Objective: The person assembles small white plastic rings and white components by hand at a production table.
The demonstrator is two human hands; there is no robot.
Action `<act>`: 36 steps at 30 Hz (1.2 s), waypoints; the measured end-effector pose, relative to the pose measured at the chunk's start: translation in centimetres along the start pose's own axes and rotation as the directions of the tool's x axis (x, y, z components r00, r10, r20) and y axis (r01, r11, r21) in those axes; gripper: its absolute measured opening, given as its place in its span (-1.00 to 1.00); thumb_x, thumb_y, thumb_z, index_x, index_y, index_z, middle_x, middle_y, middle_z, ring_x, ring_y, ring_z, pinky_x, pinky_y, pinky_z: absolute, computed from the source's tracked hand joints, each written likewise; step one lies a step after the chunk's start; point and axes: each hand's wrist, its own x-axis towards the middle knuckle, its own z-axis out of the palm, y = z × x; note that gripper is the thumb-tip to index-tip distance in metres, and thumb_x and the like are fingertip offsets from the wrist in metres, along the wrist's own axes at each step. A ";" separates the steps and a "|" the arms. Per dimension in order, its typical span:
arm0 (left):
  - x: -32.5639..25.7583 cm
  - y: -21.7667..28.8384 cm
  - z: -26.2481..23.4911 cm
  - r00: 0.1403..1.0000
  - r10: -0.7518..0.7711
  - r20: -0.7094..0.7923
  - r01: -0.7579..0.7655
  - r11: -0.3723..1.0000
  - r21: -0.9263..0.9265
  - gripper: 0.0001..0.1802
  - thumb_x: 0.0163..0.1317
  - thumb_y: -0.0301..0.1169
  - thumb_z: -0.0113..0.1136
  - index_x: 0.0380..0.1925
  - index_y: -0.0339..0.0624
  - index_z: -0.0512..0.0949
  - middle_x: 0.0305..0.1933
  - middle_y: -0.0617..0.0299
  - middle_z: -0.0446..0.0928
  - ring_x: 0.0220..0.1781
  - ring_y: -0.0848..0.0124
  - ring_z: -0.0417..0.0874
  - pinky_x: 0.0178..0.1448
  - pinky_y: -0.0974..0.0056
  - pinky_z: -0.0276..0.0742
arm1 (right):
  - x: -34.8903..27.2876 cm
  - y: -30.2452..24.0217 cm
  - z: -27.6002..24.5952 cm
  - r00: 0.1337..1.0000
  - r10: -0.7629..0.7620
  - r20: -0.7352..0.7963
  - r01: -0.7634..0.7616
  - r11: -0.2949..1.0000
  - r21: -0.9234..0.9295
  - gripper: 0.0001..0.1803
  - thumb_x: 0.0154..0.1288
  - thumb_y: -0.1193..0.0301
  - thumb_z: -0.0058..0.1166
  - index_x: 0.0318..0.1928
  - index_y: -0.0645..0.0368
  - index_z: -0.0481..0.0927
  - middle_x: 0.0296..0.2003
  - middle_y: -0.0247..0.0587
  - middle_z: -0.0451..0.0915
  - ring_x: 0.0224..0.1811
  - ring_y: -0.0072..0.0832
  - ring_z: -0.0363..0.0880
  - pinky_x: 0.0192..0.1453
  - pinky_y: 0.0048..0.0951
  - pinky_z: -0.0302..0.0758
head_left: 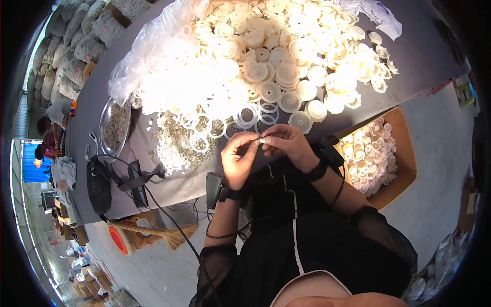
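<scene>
My left hand [238, 157] and my right hand [288, 145] meet just off the edge of a grey table [419, 56]. Together they pinch a small pale part with a metal piece [262, 139] between thumbs and fingertips. Right behind them on the table lie several clear plastic rings [250, 115], a scatter of small metal pieces [179, 140] and a big heap of white plastic discs [276, 56]. Each wrist carries a black strap with a small device.
A cardboard box [404, 148] of white discs sits on the floor to my right. On the table's left are a metal tray [115, 125] of small parts, clear bags [148, 56] and a black cabled device [98, 184]. A broom [158, 234] lies below. People work far left.
</scene>
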 end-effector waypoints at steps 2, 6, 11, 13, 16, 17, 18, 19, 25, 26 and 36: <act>-0.1 -0.5 0.0 0.988 -0.156 0.020 0.156 0.947 -0.280 -0.84 0.09 -0.69 0.13 -0.31 -0.30 0.53 -0.30 0.21 0.57 -0.28 0.53 0.58 -0.15 0.48 0.47 | -0.1 -0.3 0.1 1.000 -0.003 0.008 0.003 1.000 -0.006 -0.77 0.21 0.40 0.08 -0.17 0.28 0.53 -0.41 -0.22 0.59 -0.40 -0.53 0.58 -0.29 -0.56 0.53; 0.8 -0.6 0.7 0.985 -0.169 0.038 0.172 0.924 -0.342 -0.84 0.10 -0.68 0.13 -0.29 -0.32 0.52 -0.31 0.21 0.58 -0.32 0.53 0.59 -0.15 0.49 0.47 | -0.2 -0.1 0.0 0.991 -0.130 -0.020 0.130 0.991 0.008 -0.80 0.23 0.48 0.03 -0.15 0.30 0.52 -0.36 -0.21 0.58 -0.35 -0.54 0.58 -0.23 -0.56 0.52; 5.7 0.7 1.0 1.000 0.013 0.024 -0.016 0.993 0.117 -0.83 0.05 -0.66 0.12 -0.32 -0.30 0.54 -0.31 0.20 0.58 -0.23 0.49 0.57 -0.13 0.42 0.46 | -0.1 0.9 -0.8 0.914 -0.393 -0.098 0.388 0.919 -0.073 -0.82 0.23 0.53 0.01 -0.15 0.29 0.51 -0.35 -0.18 0.59 -0.34 -0.50 0.58 -0.19 -0.52 0.52; 9.4 0.0 0.5 0.964 0.265 -0.018 -0.245 0.913 0.326 -0.77 0.02 -0.66 0.07 -0.26 -0.29 0.52 -0.27 0.07 0.55 -0.18 0.29 0.58 -0.06 0.32 0.45 | -0.3 1.3 -0.8 0.909 -0.406 -0.091 0.402 0.914 -0.060 -0.83 0.23 0.53 0.01 -0.16 0.29 0.51 -0.35 -0.18 0.59 -0.33 -0.49 0.57 -0.19 -0.51 0.51; 14.1 -0.3 0.7 0.944 0.330 0.008 -0.291 0.821 0.492 -0.73 0.03 -0.63 0.03 -0.21 -0.33 0.49 -0.19 -0.08 0.51 -0.11 0.04 0.53 0.02 0.20 0.42 | -0.1 1.3 -1.0 0.934 -0.353 -0.044 0.355 0.934 0.030 -0.86 0.24 0.54 0.00 -0.19 0.27 0.51 -0.35 -0.19 0.58 -0.31 -0.49 0.57 -0.18 -0.51 0.51; 15.4 -0.9 0.7 0.936 0.350 0.043 -0.321 0.796 0.512 -0.73 0.03 -0.61 0.03 -0.19 -0.35 0.47 -0.17 -0.11 0.50 -0.10 0.00 0.52 0.04 0.17 0.41 | 0.0 1.3 -1.0 0.933 -0.357 -0.044 0.358 0.933 0.033 -0.86 0.24 0.54 0.00 -0.19 0.27 0.51 -0.35 -0.19 0.58 -0.31 -0.49 0.57 -0.18 -0.51 0.51; 16.4 -0.9 1.1 0.921 0.379 0.093 -0.365 0.750 0.552 -0.73 0.03 -0.62 0.02 -0.19 -0.39 0.47 -0.16 -0.13 0.50 -0.10 -0.02 0.52 0.03 0.15 0.41 | 0.0 1.3 -1.2 0.939 -0.344 -0.026 0.345 0.937 0.046 -0.86 0.24 0.54 0.00 -0.19 0.27 0.51 -0.35 -0.19 0.58 -0.31 -0.49 0.57 -0.18 -0.51 0.50; 17.4 -1.0 1.6 0.934 0.338 0.119 -0.343 0.748 0.568 -0.72 0.03 -0.53 0.08 -0.20 -0.33 0.50 -0.20 -0.10 0.50 -0.11 0.00 0.50 0.02 0.14 0.40 | 0.1 1.3 -1.3 0.943 -0.332 -0.007 0.332 0.942 0.059 -0.87 0.24 0.54 -0.01 -0.19 0.27 0.51 -0.34 -0.19 0.58 -0.30 -0.49 0.56 -0.17 -0.50 0.50; 18.8 -0.5 2.7 0.945 0.242 0.221 -0.316 0.491 0.812 -0.82 -0.01 -0.33 0.19 -0.40 -0.13 0.63 -0.26 0.13 0.49 -0.14 0.15 0.44 -0.03 0.16 0.35 | 0.1 1.4 -1.9 0.950 -0.313 -0.006 0.310 0.940 0.140 -0.87 0.23 0.53 -0.01 -0.20 0.27 0.50 -0.35 -0.19 0.57 -0.32 -0.49 0.56 -0.18 -0.49 0.49; 18.1 0.0 2.7 0.925 0.318 0.208 -0.355 0.524 0.774 -0.81 -0.01 -0.42 0.20 -0.34 -0.13 0.62 -0.29 0.13 0.52 -0.16 0.17 0.45 0.00 0.21 0.36 | 0.1 1.2 -2.1 0.949 -0.317 -0.009 0.315 0.939 0.140 -0.87 0.23 0.53 -0.01 -0.20 0.27 0.50 -0.35 -0.19 0.57 -0.32 -0.49 0.56 -0.18 -0.49 0.49; 4.9 2.3 -0.7 0.963 0.247 0.107 -0.263 0.774 0.576 -0.76 0.06 -0.63 0.08 -0.23 -0.25 0.58 0.01 0.03 0.41 -0.33 0.34 0.56 -0.27 0.34 0.53 | -0.2 1.2 -1.5 0.958 -0.284 -0.033 0.282 0.921 0.271 -0.84 0.23 0.51 0.00 -0.17 0.23 0.49 -0.35 -0.18 0.57 -0.33 -0.44 0.56 -0.21 -0.43 0.51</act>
